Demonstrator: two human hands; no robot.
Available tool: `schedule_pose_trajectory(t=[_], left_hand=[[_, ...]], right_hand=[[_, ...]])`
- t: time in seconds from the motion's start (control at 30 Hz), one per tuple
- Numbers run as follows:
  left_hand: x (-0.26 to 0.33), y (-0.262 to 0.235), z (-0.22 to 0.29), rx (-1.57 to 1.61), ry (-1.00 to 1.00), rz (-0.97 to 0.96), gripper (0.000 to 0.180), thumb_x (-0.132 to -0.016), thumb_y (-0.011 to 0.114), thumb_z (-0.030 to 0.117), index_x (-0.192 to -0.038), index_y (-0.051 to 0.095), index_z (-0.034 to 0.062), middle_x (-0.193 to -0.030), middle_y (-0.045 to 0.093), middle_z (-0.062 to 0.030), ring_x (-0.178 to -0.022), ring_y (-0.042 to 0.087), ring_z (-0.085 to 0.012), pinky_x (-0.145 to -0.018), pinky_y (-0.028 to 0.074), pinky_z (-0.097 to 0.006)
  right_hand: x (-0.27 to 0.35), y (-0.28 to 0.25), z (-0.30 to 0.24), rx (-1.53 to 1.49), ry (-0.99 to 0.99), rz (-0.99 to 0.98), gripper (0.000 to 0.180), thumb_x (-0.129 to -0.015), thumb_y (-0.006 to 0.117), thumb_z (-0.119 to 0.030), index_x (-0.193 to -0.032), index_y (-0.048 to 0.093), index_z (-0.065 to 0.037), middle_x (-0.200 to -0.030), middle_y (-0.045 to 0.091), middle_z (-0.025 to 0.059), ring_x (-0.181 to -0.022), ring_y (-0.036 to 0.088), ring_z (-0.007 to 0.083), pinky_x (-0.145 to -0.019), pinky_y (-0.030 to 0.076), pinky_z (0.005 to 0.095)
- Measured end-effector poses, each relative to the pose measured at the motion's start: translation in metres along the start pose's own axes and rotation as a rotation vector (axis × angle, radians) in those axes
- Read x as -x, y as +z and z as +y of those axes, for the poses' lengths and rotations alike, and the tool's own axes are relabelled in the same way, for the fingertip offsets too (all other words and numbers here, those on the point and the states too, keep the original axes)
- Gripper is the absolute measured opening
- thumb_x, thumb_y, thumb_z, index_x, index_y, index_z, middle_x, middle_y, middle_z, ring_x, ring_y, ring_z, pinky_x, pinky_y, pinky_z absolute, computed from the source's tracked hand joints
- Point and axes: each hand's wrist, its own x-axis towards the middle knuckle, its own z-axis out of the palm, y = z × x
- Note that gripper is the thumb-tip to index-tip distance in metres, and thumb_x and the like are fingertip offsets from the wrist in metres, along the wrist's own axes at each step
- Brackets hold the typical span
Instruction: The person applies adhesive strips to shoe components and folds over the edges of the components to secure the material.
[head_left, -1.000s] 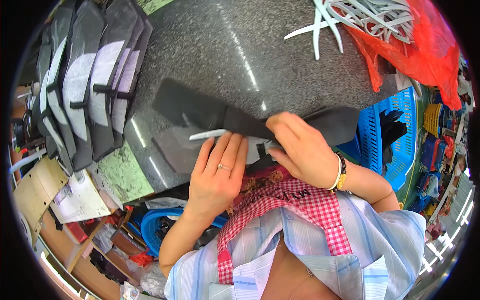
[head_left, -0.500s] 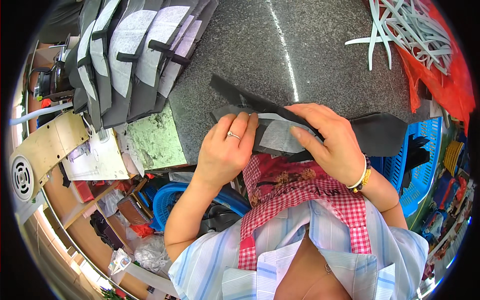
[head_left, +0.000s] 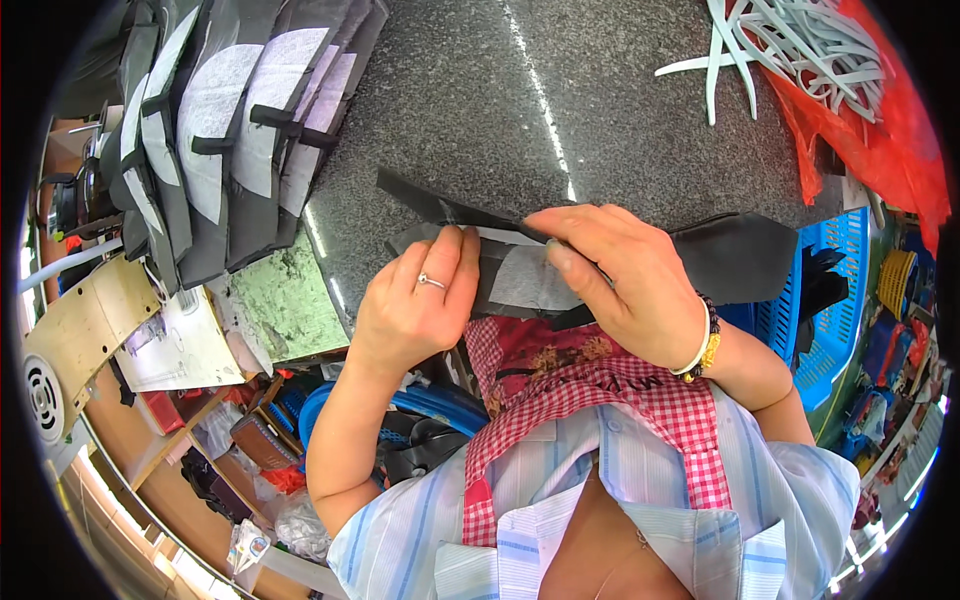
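At the counter's (head_left: 450, 110) near edge, between both hands: one dark piece (head_left: 487, 280), lifted toward the apron (head_left: 540, 345). Change over the last second, left to right: the dark flap (head_left: 430, 205), earlier laid broad over the counter, now stands nearly edge-on; the pale strip (head_left: 508, 237), whose left end then poked out, now shows only as a sliver between the hands; a pale patch (head_left: 535, 280) has come into view below it. Reading: strip and layers look to be in the middle of being lined up along the fold.

Left hand (head_left: 405, 310): grip closed over the piece's left part, fingertips beside the strip, thumb hidden. Right hand (head_left: 625, 265): grip pinching the flap edge, thumb on the near side, fingers beyond.

Counts, left to right: dark panels (head_left: 205, 245) with pale patches, fanned, at least five (overlap prevents an exact figure); blue tub (head_left: 420, 395), one, behind the left forearm; ring, one; strip in work, one; dark end (head_left: 735, 262) past the right hand, one, cannot tell whether separate; blue basket (head_left: 830, 330), one; loose pale strips (head_left: 815, 60), many, too tangled to count; red bag (head_left: 880, 150) under them, one
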Motion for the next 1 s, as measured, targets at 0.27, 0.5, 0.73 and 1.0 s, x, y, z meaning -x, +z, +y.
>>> schedule_pose_trajectory(t=[0.27,0.5,0.73,1.0], left_hand=[[0.012,-0.004,0.016,0.059,-0.124,-0.215,0.037,-0.069,0.068,0.016,-0.103,0.069,-0.0001,-0.104,0.065,-0.0147,-0.09,0.063,-0.0283,-0.073,0.056,-0.036],[0.01,-0.018,0.036,0.22,-0.418,-0.198,0.048,-0.076,0.08,0.037,-0.112,0.069,0.0064,-0.111,0.067,-0.0133,-0.107,0.06,-0.0339,-0.094,0.047,-0.045],[-0.01,-0.024,-0.028,1.385,-1.25,-0.136,0.019,-0.088,0.075,0.016,-0.083,0.065,0.0005,-0.077,0.07,-0.0026,-0.07,0.063,-0.0068,-0.065,0.05,-0.023],[0.001,-0.01,-0.029,1.616,-1.323,0.015,0.027,-0.089,0.068,-0.001,-0.073,0.049,0.0088,-0.086,0.07,-0.0083,-0.072,0.062,-0.0075,-0.066,0.051,-0.023]], right_hand=[[0.01,0.016,0.006,0.111,-0.245,0.034,0.039,-0.076,0.067,0.0,-0.114,0.061,0.001,-0.11,0.065,0.0134,-0.093,0.061,0.031,-0.084,0.053,0.0367],[0.011,0.017,0.01,0.268,-0.348,-0.092,0.051,-0.069,0.07,-0.009,-0.119,0.064,0.001,-0.132,0.06,0.0115,-0.092,0.058,0.0211,-0.082,0.052,0.031],[0.018,0.031,0.002,0.665,-0.445,-0.094,0.044,-0.079,0.059,-0.016,-0.119,0.065,0.004,-0.133,0.058,0.0162,-0.095,0.054,0.0237,-0.086,0.047,0.0348],[0.016,0.032,0.004,0.618,-0.446,-0.069,0.042,-0.081,0.061,-0.022,-0.114,0.067,0.003,-0.132,0.058,0.0166,-0.099,0.054,0.026,-0.088,0.046,0.0355]])
